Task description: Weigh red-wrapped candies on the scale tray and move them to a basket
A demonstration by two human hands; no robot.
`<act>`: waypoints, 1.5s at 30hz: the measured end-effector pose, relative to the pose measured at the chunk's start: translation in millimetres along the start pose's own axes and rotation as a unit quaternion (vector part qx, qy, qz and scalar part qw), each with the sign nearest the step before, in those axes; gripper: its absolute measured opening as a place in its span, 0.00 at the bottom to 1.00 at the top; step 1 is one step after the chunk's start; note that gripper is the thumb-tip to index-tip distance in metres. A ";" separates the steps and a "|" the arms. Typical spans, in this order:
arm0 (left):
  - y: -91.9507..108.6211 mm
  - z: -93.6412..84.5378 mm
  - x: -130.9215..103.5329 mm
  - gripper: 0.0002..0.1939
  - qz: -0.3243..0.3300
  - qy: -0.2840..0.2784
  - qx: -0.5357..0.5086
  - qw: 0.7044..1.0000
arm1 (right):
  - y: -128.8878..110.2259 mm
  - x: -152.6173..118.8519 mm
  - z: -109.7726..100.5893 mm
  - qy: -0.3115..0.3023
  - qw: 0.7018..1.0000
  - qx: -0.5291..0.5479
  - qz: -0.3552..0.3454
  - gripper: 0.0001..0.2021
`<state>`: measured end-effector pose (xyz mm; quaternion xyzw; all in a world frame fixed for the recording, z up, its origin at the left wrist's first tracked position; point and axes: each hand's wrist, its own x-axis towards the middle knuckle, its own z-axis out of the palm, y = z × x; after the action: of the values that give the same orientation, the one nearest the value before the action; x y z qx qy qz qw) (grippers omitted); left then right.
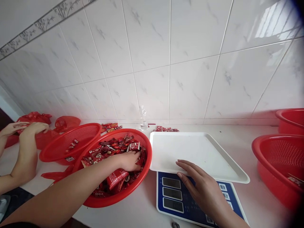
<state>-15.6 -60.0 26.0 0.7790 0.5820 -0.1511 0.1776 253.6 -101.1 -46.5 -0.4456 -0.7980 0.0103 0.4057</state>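
My left hand point(129, 161) reaches into a red plastic basket point(147, 148) filled with small wrapped snacks. Its fingers curl down among the packets, and the fingertips are hidden. A larger red packet point(116, 178) lies just below the wrist. Over the blue panel of a digital scale point(172, 193) hovers my right hand point(201, 182), its fingers stretched out and nothing in them. Those fingertips reach the near edge of the scale's white tray point(180, 148), though whether they touch it I cannot tell. No items lie on the tray.
A second red basket point(91, 129) with a few packets stands at the left. Another person's hands point(35, 128) handle red plastic bags point(67, 123) there. Small packets point(163, 129) and a clear bottle point(143, 117) sit by the tiled wall. More red baskets point(263, 142) stand right.
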 end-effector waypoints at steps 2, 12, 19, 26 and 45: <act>-4.0 2.6 4.4 0.30 -0.001 0.024 0.028 0.999 | 0.0 0.0 -0.3 -0.005 1.000 0.000 0.000 0.15; -16.3 4.0 6.2 0.10 0.019 0.046 -0.132 0.990 | 0.6 0.0 0.1 -0.003 1.000 -0.012 -0.014 0.15; -21.1 -14.0 2.1 0.13 0.010 0.128 -0.127 0.984 | 0.0 -0.1 0.4 0.002 1.000 -0.017 -0.020 0.15; -6.8 8.6 28.2 0.20 0.003 0.120 -0.231 0.965 | -0.7 0.2 0.5 0.004 0.999 -0.032 -0.039 0.15; 13.2 -40.1 14.5 0.14 0.065 0.170 -0.510 0.841 | 0.5 -1.4 1.9 0.012 0.997 -0.038 -0.060 0.14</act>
<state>2.2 -32.9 56.6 0.6281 0.5460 0.3137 0.4571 253.1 -101.2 -48.9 -0.4123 -0.8180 -0.0493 0.3981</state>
